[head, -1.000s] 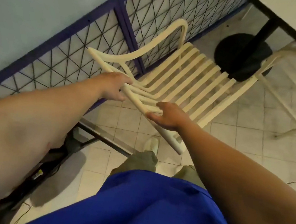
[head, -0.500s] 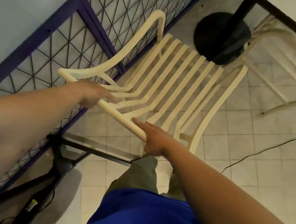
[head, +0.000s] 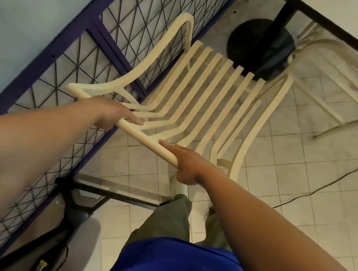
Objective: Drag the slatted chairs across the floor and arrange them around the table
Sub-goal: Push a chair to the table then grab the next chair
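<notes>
A cream slatted chair (head: 205, 97) stands in front of me, its seat facing the table. My left hand (head: 112, 113) grips the top rail of its backrest near the left end. My right hand (head: 186, 164) grips the same rail near the right end, thumb lying along the top. The white table (head: 355, 20) with a dark edge fills the upper right, and its black post and round base (head: 261, 45) stand just beyond the chair's seat. A second cream slatted chair (head: 350, 85) sits partly under the table at the right.
A purple-framed wire mesh fence (head: 109, 37) runs close along the chair's left side. A black stand (head: 84, 193) sits on the tiled floor by my feet. A thin black cable (head: 319, 188) crosses the tiles at the right.
The chair has slid forward toward the table base with both hands on its top rail. My right hand shifted from under the rail to gripping it near the right end.
</notes>
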A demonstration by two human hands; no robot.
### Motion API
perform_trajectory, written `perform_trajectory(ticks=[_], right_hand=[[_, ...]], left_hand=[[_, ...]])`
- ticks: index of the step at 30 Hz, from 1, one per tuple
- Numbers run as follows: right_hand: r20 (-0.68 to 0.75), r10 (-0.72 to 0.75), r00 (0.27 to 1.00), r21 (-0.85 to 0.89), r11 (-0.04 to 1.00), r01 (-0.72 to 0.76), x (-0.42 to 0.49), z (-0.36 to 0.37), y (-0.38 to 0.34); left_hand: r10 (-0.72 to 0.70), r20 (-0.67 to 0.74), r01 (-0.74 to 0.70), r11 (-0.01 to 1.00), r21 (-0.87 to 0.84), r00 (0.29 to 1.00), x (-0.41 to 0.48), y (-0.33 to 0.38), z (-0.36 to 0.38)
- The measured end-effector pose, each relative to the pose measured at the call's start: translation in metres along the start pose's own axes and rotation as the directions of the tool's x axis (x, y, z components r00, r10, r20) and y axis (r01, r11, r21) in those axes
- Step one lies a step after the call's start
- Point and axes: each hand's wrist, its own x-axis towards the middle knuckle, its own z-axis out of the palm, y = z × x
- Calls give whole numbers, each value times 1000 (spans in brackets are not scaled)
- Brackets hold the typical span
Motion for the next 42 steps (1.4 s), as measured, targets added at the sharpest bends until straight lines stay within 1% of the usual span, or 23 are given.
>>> perform_trajectory(ticks=[2, 5, 12, 14, 19, 24, 28, 30, 33, 37, 42], right_hand=[[-16, 5, 1000, -3, 1000, -5, 6, -10, 3], [-40, 16, 999, -12, 1000, -16, 12, -29, 8], [-32, 9, 999, 23, 1000, -8, 24, -69, 21], [-17, 7, 1000, 25, 1000, -6, 27, -74, 23], [-15, 6, 1000, 37, 999, -5, 32, -72, 19], [-18, 46, 999, 40, 998, -46, 35, -68, 15], [-64, 127, 990, 30, 992, -125, 35, -66, 14], [-69, 179, 981, 38, 984, -177, 33, -66, 14], [-51, 220, 974, 83, 973, -216, 27, -64, 20], [-48, 279, 959, 108, 956, -272, 19, -59, 26], [-28, 277, 960, 103, 957, -273, 25, -60, 25]], left_hand=[[-3, 3, 3, 1000, 13, 1000, 4, 0, -13], [-24, -52, 24, 1000, 5, 998, 13, 0, -30], [-43, -126, 47, 999, 25, 991, 33, -5, -57], [-50, -144, 54, 998, 24, 988, 38, -7, -60], [-56, -139, 56, 998, -6, 989, 41, -14, -58], [8, -120, -8, 1000, -1, 993, 39, -19, -58], [76, -59, -76, 997, -1, 995, 45, -30, -64], [126, -22, -126, 992, -5, 992, 44, -35, -67], [166, 30, -166, 986, 4, 986, 43, -43, -68], [201, 32, -202, 978, 41, 979, 44, -57, -69], [239, 29, -240, 967, 81, 971, 47, -60, -69]])
